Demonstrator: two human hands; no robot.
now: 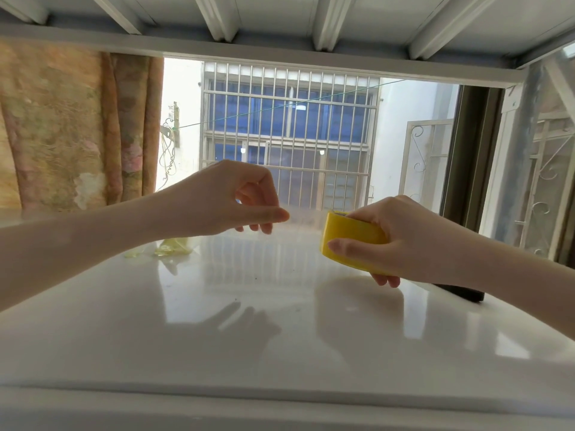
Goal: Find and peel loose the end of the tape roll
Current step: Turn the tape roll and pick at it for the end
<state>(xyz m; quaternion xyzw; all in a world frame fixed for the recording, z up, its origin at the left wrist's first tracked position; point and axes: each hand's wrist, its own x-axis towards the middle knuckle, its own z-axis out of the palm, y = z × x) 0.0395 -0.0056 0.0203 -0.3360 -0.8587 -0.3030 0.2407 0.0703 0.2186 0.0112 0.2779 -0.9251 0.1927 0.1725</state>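
Right hand [401, 241] clamped around the yellow tape roll [351, 241], thumb across the near face, fingers over the top edge and down the far side; roll held in the air above the glossy white tabletop [217, 337], not resting on it. Left hand [230, 200] closed in a pinch, thumb against forefinger, holding the free end of a clear tape strip [306, 217]. The strip runs taut from the pinch across to the top of the roll — faint, nearly see-through against the barred window [289, 126] behind.

Judgement: end already found and lifted; peel looks done or close to it.

Handling notes: roll is light and rigid, safe to squeeze by its edges. The film is thin, limp and sticky on one side — likely to fold back on itself or cling to skin if slack is allowed. Best hold is at the very tip, full width, keeping the pull in line with the roll so the strip does not split lengthwise.

Crumpled yellowish tape scraps [171, 248] lie on the tabletop under the left wrist, well apart from the roll.
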